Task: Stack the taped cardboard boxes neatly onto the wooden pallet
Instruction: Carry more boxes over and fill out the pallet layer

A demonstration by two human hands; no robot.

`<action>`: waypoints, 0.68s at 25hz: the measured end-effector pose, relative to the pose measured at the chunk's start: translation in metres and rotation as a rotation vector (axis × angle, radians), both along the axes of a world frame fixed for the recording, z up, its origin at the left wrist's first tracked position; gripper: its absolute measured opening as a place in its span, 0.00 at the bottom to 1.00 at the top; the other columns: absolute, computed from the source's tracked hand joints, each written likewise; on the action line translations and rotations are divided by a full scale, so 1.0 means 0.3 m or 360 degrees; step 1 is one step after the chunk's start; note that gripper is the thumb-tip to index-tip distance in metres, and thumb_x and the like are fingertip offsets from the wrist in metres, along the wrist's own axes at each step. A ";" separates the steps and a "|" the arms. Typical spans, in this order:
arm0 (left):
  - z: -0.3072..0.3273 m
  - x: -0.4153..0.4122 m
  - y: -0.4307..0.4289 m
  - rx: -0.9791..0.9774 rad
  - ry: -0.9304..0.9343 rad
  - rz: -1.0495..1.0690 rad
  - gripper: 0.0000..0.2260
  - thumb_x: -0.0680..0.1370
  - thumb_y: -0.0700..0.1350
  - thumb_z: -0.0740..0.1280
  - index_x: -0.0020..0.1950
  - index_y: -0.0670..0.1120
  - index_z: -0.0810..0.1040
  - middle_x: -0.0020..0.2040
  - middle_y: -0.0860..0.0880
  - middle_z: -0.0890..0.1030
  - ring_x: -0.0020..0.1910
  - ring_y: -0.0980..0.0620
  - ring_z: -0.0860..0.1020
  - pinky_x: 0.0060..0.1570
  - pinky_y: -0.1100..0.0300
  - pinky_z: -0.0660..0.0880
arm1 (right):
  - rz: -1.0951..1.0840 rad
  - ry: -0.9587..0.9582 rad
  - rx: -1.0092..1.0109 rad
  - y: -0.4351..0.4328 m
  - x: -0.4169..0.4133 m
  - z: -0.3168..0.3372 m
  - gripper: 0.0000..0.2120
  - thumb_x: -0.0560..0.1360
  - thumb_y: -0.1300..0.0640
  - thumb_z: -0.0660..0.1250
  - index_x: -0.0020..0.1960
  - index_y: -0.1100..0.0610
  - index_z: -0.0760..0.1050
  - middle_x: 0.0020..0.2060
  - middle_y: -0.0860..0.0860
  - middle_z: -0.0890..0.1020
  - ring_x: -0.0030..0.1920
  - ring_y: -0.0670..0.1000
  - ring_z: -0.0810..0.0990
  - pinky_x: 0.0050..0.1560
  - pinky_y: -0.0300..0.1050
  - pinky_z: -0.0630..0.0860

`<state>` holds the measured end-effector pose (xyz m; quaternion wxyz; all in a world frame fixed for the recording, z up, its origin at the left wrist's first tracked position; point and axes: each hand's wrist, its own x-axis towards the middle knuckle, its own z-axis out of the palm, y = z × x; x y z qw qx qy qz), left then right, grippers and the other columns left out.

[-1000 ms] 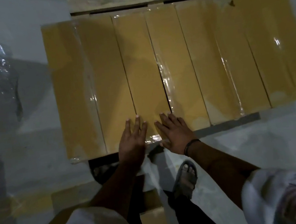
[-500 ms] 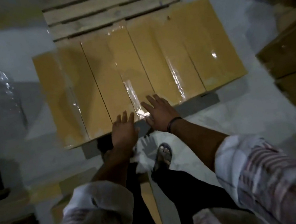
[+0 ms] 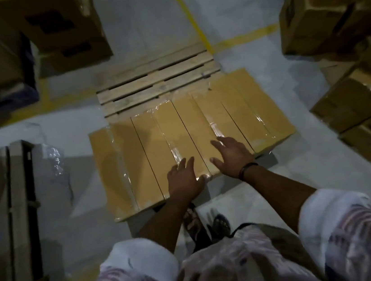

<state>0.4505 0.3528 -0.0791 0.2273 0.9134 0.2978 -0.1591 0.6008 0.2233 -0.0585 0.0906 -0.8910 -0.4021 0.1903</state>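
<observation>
Head, boxes [image 3: 149,159] under left grip [image 3: 184,178] (near edge)

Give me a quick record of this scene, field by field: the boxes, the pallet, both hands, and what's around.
base: wooden pallet, far slats bare
load: taped cardboard boxes in one row, side by side, on the pallet's near part
left: left hand flat on a box top at the near edge
right: right hand, fingers spread, on or just above the box tops
surroundings: other cardboard boxes stacked to the right; yellow floor line
</observation>
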 end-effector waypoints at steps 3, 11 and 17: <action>0.061 0.101 0.020 0.0037 -0.0102 -0.0112 0.35 0.79 0.63 0.65 0.82 0.52 0.59 0.80 0.45 0.64 0.77 0.40 0.64 0.75 0.44 0.61 | -0.0190 -0.0068 0.0118 -0.041 0.053 0.046 0.29 0.78 0.42 0.62 0.76 0.53 0.66 0.72 0.56 0.71 0.71 0.58 0.68 0.67 0.54 0.69; 0.118 0.354 -0.055 0.0035 -0.0116 -0.0296 0.33 0.79 0.62 0.65 0.80 0.52 0.62 0.75 0.47 0.72 0.71 0.40 0.72 0.68 0.46 0.66 | -0.0578 -0.0041 0.0242 -0.256 0.210 0.092 0.28 0.79 0.44 0.65 0.75 0.55 0.68 0.69 0.56 0.75 0.67 0.60 0.73 0.66 0.55 0.71; 0.144 0.665 -0.294 0.0011 -0.0149 -0.0384 0.32 0.79 0.62 0.65 0.81 0.53 0.62 0.74 0.46 0.74 0.69 0.41 0.74 0.67 0.48 0.68 | -0.0666 -0.0046 0.0279 -0.475 0.458 0.104 0.29 0.78 0.43 0.63 0.75 0.55 0.68 0.69 0.56 0.75 0.67 0.60 0.73 0.65 0.55 0.72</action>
